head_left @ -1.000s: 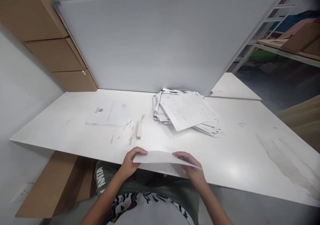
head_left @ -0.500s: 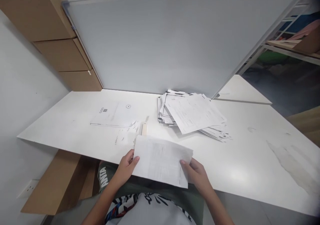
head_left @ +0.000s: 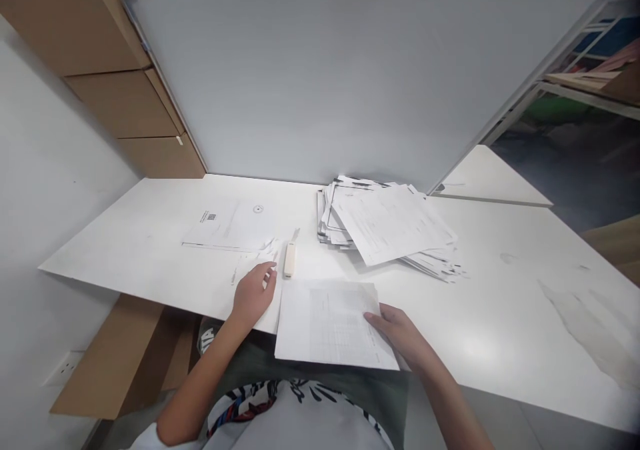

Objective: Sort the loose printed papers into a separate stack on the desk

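My right hand pinches the right edge of a printed sheet of paper, thumb on top. The sheet lies over the front edge of the white table. My left hand is off the paper, to its left, with loosely bent fingers and nothing visible in them. Just right of its fingertips lies a cream-coloured utility knife, its thin blade end pointing away from me. Small paper scraps lie beyond the left hand.
A messy paper stack sits at the back, against the whiteboard. Flat white sheets with a printed code lie at the left. Cardboard boxes are stacked in the left corner; an open carton stands below the table.
My left hand has let go of the paper's left edge and moved up and left, beside the knife. The sheet has turned slightly and uncovered the knife; my right hand still holds it.
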